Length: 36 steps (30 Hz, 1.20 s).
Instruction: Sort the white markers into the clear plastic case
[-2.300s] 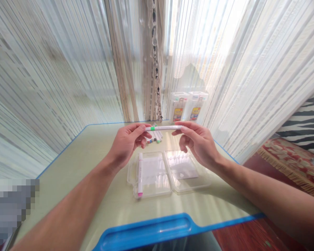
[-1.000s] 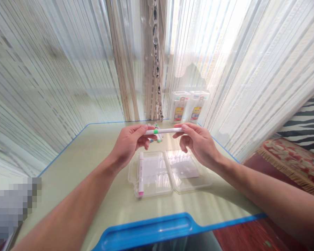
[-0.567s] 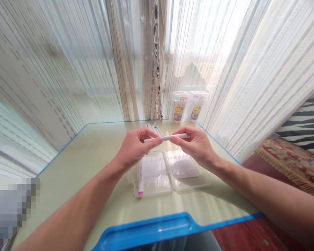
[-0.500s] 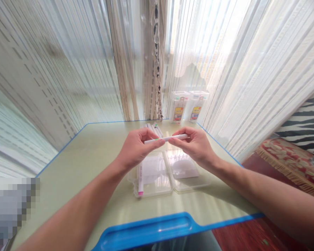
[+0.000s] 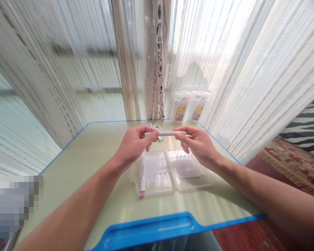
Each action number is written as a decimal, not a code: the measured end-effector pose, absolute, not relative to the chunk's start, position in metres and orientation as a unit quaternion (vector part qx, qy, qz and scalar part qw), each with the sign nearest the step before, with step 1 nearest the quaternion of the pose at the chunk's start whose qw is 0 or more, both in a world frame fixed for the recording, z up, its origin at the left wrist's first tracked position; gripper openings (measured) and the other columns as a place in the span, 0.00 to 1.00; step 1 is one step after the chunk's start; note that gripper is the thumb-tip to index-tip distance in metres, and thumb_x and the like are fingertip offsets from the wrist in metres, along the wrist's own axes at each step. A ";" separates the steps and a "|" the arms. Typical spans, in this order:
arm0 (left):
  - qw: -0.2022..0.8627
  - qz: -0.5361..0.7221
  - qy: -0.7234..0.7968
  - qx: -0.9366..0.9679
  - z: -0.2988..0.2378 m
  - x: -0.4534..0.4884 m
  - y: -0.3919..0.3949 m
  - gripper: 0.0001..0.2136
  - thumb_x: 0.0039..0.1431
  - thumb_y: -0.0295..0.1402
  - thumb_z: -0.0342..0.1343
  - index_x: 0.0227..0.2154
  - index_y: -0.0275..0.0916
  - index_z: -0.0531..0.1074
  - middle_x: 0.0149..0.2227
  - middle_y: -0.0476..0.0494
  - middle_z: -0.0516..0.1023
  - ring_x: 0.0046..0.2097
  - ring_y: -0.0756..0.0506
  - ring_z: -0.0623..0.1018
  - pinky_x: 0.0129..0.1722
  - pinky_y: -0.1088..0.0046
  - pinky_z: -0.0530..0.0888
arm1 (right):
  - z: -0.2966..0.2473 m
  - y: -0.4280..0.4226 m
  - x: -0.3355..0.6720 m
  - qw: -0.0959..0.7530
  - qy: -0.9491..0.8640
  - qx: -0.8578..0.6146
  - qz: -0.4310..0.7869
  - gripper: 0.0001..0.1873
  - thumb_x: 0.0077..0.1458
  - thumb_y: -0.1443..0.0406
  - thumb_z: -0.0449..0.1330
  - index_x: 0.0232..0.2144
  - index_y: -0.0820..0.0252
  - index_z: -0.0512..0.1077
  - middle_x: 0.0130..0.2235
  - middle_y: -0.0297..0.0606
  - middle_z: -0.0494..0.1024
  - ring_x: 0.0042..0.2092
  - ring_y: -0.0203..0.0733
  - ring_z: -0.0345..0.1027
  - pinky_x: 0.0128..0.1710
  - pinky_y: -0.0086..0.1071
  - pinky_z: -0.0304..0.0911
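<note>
Now, white pen (image 5: 167, 133): mid-frame, near level, apparently raised above table (image 5: 89, 164).
Left hand (image 5: 136, 141): gripping pen nr one end, thumb in front, fingers behind.
Right hand (image 5: 200, 143): same pinch nr other end; two-ended hold prob. keeps pen steady w/ mid-barrel uncovered.
Clear case (image 5: 162, 187): lower centre, open flat, prob. so both halves can be reached.
Pink-ended marker (image 5: 142, 174): in case's L half, along outer edge.
Loose pens (image 5: 157, 126): centre, beyond L hand; partly blocked by hands & held pen, so no. can't be told.
Clear boxes (image 5: 179, 109): two, upright, R of upper centre, nr table's far edge, prob. out of hands' way.
</note>
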State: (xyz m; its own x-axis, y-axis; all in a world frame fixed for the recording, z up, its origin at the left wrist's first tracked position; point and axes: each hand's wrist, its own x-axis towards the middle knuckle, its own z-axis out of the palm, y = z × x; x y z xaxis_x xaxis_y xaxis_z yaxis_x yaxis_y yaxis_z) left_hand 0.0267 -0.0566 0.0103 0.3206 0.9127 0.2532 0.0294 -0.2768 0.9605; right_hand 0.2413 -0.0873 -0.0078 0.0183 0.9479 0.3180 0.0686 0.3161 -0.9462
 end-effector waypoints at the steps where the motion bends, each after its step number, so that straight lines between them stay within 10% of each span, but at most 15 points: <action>1: 0.496 0.466 0.353 0.642 0.011 0.026 -0.055 0.13 0.56 0.39 0.66 0.35 0.32 0.78 0.27 0.46 0.77 0.21 0.54 0.68 0.23 0.76 0.65 | -0.008 -0.086 0.242 0.571 -0.579 -0.430 0.393 0.20 0.52 0.54 0.71 0.39 0.64 0.79 0.21 0.29 0.72 0.18 0.29 0.58 0.17 0.26 0.52; 11: 0.611 0.497 0.310 0.532 0.012 0.023 -0.051 0.11 0.64 0.32 0.56 0.42 0.29 0.78 0.32 0.39 0.81 0.23 0.52 0.72 0.27 0.74 0.71 | -0.005 -0.084 0.242 0.614 -0.518 -0.382 0.456 0.14 0.59 0.59 0.65 0.43 0.62 0.79 0.35 0.40 0.82 0.19 0.28 0.62 0.16 0.26 0.58; 36: 0.445 0.421 0.361 0.703 0.003 0.029 -0.057 0.15 0.47 0.39 0.72 0.28 0.36 0.74 0.26 0.48 0.78 0.27 0.51 0.73 0.27 0.76 0.68 | -0.007 -0.092 0.239 0.545 -0.615 -0.425 0.380 0.22 0.43 0.52 0.76 0.31 0.62 0.75 0.17 0.27 0.68 0.19 0.30 0.59 0.17 0.25 0.53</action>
